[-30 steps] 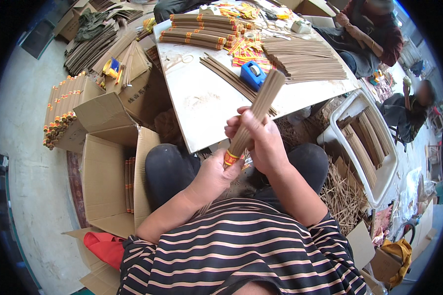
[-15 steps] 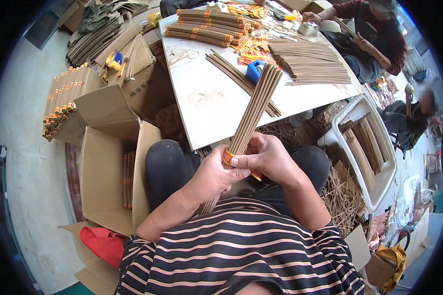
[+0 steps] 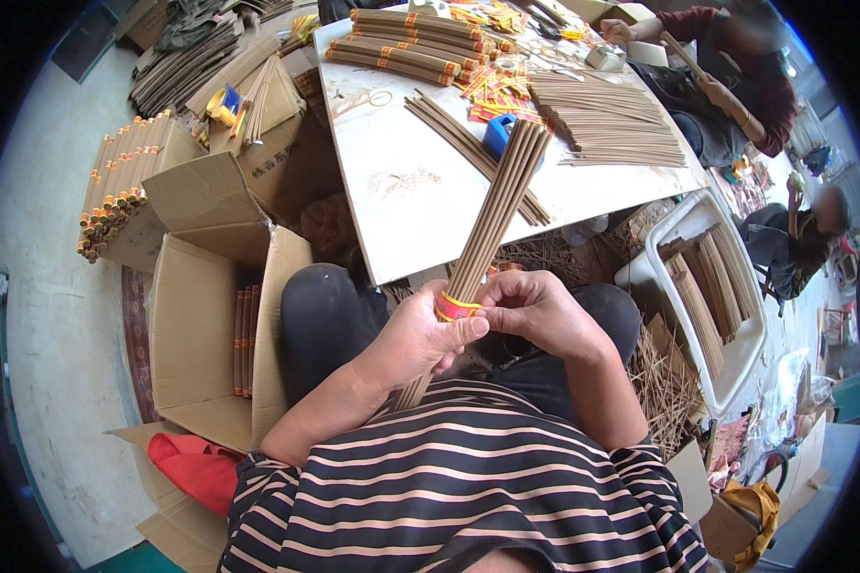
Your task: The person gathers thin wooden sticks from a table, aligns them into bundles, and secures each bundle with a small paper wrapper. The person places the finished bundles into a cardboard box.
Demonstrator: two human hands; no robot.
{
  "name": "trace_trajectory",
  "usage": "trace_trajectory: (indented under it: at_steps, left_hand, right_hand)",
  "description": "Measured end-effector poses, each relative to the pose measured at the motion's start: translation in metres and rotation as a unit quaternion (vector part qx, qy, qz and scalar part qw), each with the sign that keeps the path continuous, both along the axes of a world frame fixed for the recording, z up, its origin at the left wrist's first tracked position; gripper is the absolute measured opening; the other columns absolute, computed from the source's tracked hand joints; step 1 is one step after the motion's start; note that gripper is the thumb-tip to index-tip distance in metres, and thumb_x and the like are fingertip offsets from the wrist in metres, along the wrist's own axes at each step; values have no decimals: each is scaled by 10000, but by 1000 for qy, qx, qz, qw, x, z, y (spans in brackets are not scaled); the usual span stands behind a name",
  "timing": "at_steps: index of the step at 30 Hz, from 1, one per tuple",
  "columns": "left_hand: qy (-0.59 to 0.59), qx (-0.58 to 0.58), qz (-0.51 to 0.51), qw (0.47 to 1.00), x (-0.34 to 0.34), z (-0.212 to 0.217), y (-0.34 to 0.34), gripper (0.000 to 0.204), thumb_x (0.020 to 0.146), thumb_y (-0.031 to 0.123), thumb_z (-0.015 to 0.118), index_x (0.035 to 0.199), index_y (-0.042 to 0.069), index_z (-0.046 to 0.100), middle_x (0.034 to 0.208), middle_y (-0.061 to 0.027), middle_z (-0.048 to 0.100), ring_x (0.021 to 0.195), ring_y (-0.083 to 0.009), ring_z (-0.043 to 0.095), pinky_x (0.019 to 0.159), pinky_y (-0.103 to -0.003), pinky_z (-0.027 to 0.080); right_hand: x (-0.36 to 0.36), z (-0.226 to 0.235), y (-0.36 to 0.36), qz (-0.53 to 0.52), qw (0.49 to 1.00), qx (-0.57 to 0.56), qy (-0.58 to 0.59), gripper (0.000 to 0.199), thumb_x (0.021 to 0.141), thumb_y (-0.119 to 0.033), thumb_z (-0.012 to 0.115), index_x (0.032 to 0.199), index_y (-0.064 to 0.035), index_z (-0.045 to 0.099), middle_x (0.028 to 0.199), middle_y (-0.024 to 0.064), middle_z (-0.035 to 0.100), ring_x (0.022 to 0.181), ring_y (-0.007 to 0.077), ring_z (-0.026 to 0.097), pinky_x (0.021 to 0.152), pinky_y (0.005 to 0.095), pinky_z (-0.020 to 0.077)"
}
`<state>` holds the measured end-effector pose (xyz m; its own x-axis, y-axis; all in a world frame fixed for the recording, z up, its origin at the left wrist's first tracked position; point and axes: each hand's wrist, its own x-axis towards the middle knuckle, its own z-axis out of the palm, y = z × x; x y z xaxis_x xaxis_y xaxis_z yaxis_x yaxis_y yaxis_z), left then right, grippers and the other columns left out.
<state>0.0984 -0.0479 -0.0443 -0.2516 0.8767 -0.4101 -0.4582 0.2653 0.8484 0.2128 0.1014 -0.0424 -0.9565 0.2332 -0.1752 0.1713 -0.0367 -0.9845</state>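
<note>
A bundle of brown incense sticks (image 3: 500, 210) leans up and to the right in front of my body. My left hand (image 3: 419, 334) is closed round its lower part. A red and yellow paper band (image 3: 455, 307) wraps the bundle just above my left thumb. Beside it, my right hand (image 3: 537, 310) has thumb and fingers pinched together at the band's right end. Whether the paper's edge lies between those fingertips is hard to see. The sticks' lower ends come out below my left hand, near my striped shirt.
On the white table (image 3: 392, 210) lie banded bundles (image 3: 401, 53), paper labels (image 3: 506, 95), loose sticks (image 3: 607, 119) and a blue tape dispenser (image 3: 497, 137). An open carton (image 3: 196, 334) stands at left, a white tub (image 3: 655, 253) of sticks at right. A co-worker (image 3: 736, 76) sits across.
My right thumb has come off the front of the band, and that hand has shifted slightly right and down. More of the band shows now. My left hand keeps its grip.
</note>
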Motion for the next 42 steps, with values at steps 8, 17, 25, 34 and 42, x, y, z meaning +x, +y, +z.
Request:
trace_trajectory:
  at_steps: [8,17,25,34,42]
  left_hand:
    - [-5,-2,-3,1000,0,5,-1,536,752,316,717,1074,0,427,703,-6,499,471,-37,452,418,-143,387]
    - [2,-5,-1,1000,1,4,0,536,773,353,681,1068,-14,426,675,-4,495,465,-39,455,414,-144,392]
    - [32,-32,-22,999,2,0,2,375,827,193,652,1051,-18,438,704,-16,516,478,-40,457,415,-158,388]
    - [51,-41,-11,998,5,-1,2,273,851,167,612,1017,-1,475,678,-11,518,446,-48,462,396,-170,387]
    - [66,-60,-21,996,7,-5,3,315,831,138,626,1059,-13,469,697,-34,540,452,-61,472,408,-187,395]
  right_hand:
    - [3,2,2,9,998,20,-51,116,788,-95,663,785,1,600,689,-5,565,634,68,495,575,220,422]
    - [1,7,-4,-12,995,-96,0,120,829,-94,626,855,20,598,735,-13,576,684,61,516,611,209,437]
    - [0,15,-15,-50,997,-53,-40,177,811,-151,671,795,10,599,717,-4,573,646,51,505,568,187,427]
    - [3,1,-30,-124,991,41,-2,165,821,-159,661,781,-13,595,693,-17,558,626,36,481,545,175,417]
    - [3,6,-38,-142,989,27,-21,180,820,-163,664,752,-29,565,677,-27,545,595,31,455,519,173,402]
